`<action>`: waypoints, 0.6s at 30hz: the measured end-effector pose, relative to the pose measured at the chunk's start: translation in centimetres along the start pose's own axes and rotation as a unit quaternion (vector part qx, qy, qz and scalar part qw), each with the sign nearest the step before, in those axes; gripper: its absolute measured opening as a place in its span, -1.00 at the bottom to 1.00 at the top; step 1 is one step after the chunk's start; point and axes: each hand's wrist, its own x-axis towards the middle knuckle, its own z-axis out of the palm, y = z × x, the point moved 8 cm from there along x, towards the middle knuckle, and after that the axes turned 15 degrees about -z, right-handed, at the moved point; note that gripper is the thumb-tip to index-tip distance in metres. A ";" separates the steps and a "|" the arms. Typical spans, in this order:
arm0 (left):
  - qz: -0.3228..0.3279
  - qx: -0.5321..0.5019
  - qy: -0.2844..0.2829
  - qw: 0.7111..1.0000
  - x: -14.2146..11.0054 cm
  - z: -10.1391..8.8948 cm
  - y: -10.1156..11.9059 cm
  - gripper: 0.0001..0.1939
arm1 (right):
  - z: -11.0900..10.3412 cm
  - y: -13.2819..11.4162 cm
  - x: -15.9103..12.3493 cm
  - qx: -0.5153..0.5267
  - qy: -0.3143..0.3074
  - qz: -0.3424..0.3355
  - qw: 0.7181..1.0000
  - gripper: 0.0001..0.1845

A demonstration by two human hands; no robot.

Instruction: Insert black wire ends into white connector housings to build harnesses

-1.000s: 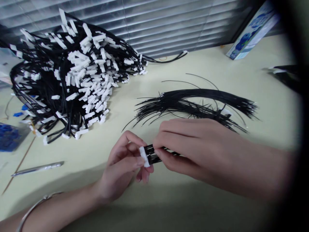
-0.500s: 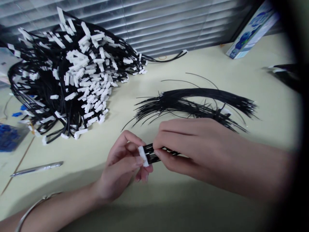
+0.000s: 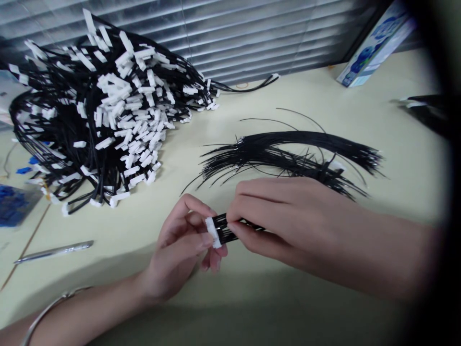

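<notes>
From the head camera, my only feed, I see both hands working together over the bench (image 3: 252,307). The left hand (image 3: 180,247) pinches a white connector (image 3: 212,233) between thumb and fingers. The right hand (image 3: 281,211) pinches the short black wires (image 3: 226,234) just beside that connector, on the side away from the left palm. Connector and wires are held in front of me, between the two hands.

As for progress, I judge this piece to be well along: several wires run side by side up to the connector. I cannot tell whether every slot is filled or each wire is fully home, and the right fingers hide the far ends.

Beyond the right hand lies a bundle of loose wires (image 3: 306,138), with a few single strands near it, so I take it plenty of stock remains unused. At the far left, a large heap of wired connectors (image 3: 139,120) looks like much finished work already. A silver pen-like tool (image 3: 54,252) and a container of blue pieces (image 3: 13,205) sit to the left, apart from both hands.
</notes>
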 end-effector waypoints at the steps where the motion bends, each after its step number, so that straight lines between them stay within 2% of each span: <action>1: 0.003 0.001 -0.003 1.000 0.0 0.0 0.1 -0.87 | 0.0 0.1 0.0 0.005 -0.001 0.008 1.000 -0.88; 7: 0.009 0.011 -0.004 1.000 -0.1 0.1 0.1 -0.89 | 0.5 0.5 -0.4 0.064 -0.012 0.037 0.997 -0.85; 11: 0.037 0.038 -0.009 0.999 -0.4 0.3 0.2 -0.86 | 0.6 0.3 -0.4 0.052 0.008 0.028 0.998 -0.84; 18: 0.038 0.079 0.000 0.996 -0.6 -0.1 -0.3 -0.85 | 0.9 0.2 -0.3 0.043 0.025 0.019 0.999 -0.86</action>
